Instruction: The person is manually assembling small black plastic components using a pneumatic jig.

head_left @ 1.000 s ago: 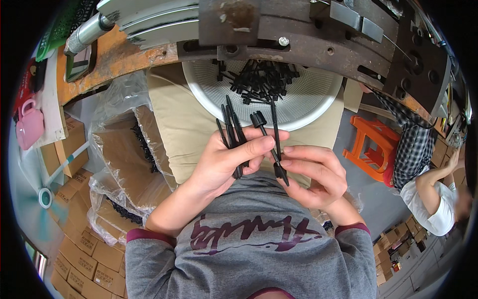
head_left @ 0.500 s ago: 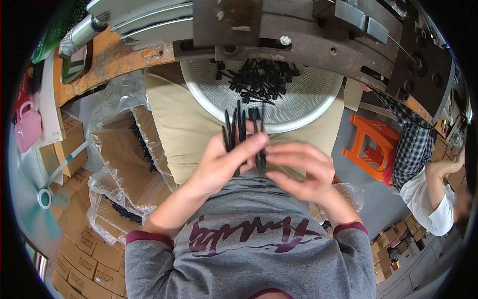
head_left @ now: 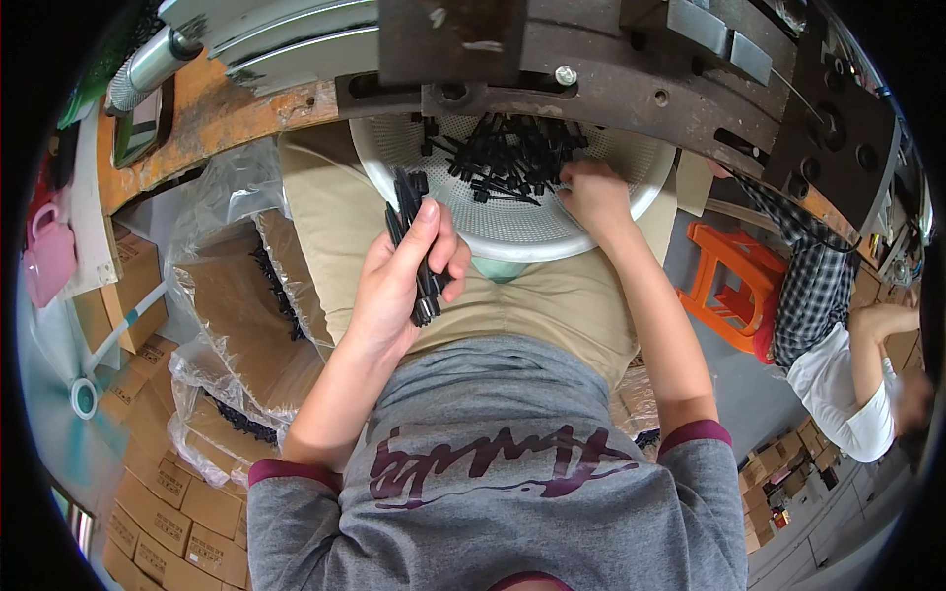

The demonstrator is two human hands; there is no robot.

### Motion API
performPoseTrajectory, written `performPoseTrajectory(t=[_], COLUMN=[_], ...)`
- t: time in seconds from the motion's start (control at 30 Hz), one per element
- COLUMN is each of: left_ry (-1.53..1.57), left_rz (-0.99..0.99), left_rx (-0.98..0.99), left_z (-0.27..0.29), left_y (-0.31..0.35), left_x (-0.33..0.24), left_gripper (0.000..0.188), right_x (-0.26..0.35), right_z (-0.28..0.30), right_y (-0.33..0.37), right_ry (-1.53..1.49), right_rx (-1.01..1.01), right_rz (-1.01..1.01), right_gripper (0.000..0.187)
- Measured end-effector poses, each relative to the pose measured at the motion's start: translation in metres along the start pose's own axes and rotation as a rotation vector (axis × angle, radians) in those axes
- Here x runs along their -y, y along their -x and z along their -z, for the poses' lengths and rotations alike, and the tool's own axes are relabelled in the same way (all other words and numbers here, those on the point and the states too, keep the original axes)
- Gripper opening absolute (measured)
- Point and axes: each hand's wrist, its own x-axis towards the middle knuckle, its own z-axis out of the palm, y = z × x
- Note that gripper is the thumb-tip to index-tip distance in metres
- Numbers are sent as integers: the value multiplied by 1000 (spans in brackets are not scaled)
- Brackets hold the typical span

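Observation:
My left hand (head_left: 390, 284) is wrapped round a bundle of slim black plastic rods (head_left: 426, 301), held above my lap beside the basket. Both ends of the bundle stick out past my fingers. A round white perforated basket (head_left: 532, 246) rests on my thighs, partly under the machine's edge. In it lies a heap of the same black rods (head_left: 507, 158), each with a thicker end. My right hand (head_left: 597, 203) reaches into the basket at the heap's right side, fingers curled in and pressed together. What its fingertips grip, if anything, is hidden.
A dark metal machine bed (head_left: 591, 103) and an orange-painted edge (head_left: 227, 123) run across the front. At the left stand plastic-lined cartons (head_left: 227, 305) and a fan (head_left: 85, 398). An orange stool (head_left: 729, 286) and a seated person (head_left: 838, 384) are at the right.
My right hand has left the bundle and moved forward and right into the basket. My left hand has shifted left, and its rods, fanned out before, are now gathered tightly.

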Motion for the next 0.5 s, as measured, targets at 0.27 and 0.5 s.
performPoseTrajectory(t=[0.27,0.5], left_ry=[-50,-115], left_rz=[7,-18], left_rx=[-107,-109], left_z=[0,-3], left_y=[2,-1], left_x=[3,1], left_gripper=[36,36], right_x=[15,6], right_z=[11,13], right_y=[-22,-27], right_ry=[2,-370], right_rx=[195,30], right_rz=[-135,-265], right_gripper=[18,18])
